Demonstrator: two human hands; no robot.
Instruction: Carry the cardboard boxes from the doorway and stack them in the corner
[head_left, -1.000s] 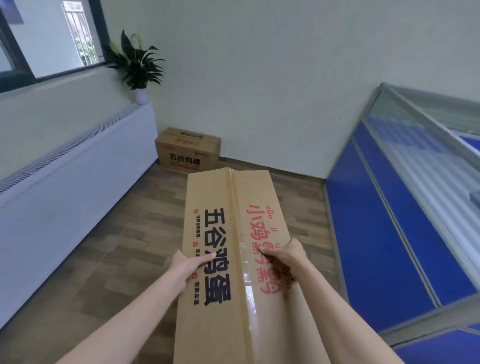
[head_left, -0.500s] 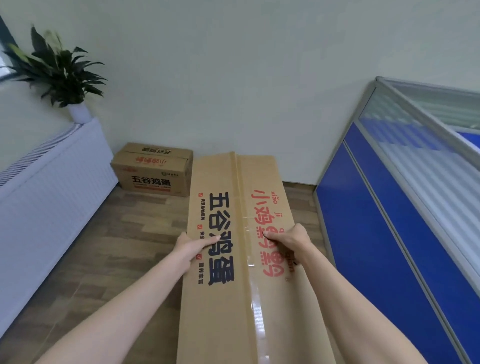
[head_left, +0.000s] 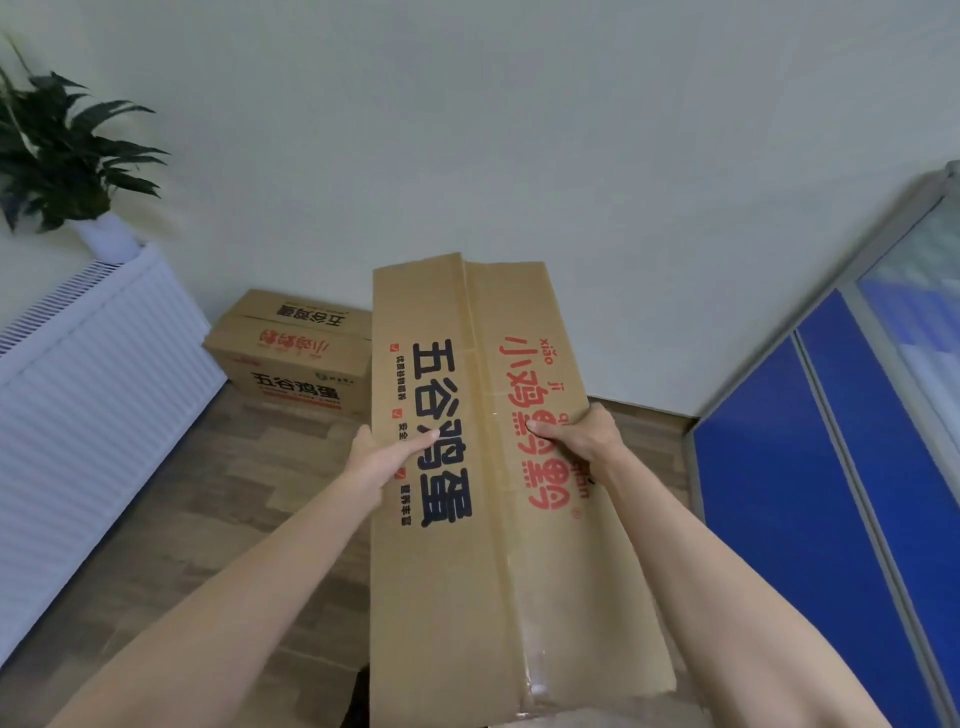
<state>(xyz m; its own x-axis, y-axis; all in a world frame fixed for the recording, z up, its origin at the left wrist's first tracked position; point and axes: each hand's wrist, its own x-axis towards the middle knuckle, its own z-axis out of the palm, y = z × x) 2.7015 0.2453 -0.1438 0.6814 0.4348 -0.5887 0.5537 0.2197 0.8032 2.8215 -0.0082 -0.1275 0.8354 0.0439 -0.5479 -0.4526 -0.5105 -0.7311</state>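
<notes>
Cardboard box (head_left: 467, 467), long and taped shut along its centre seam, is held out in front of the person above the wood-plank floor (head_left: 208, 519). Left hand (head_left: 382, 457) clasps the box's left edge, thumb lying on the top face; right hand (head_left: 576, 441) clasps the right edge in the same way. The fingers of both hands curl under the sides and are hidden, so the grip beneath can only be presumed closed.

Surroundings: a second cardboard box (head_left: 296, 358) of the same print rests on the floor in the corner, against the pale wall (head_left: 519, 130) and just beside the white ribbed radiator cover (head_left: 88, 374). The carried box overlaps its right end in this view. A green potted plant (head_left: 57, 150) in a white pot stands on top of the cover. A blue partition (head_left: 810, 493) with a grey frame and a glazed upper panel runs along the right.

Appearance of the carried box: plain brown card, large black characters on the left flap, red characters with small Latin letters on the right flap, glossy clear tape over the seam, near end slightly creased.
</notes>
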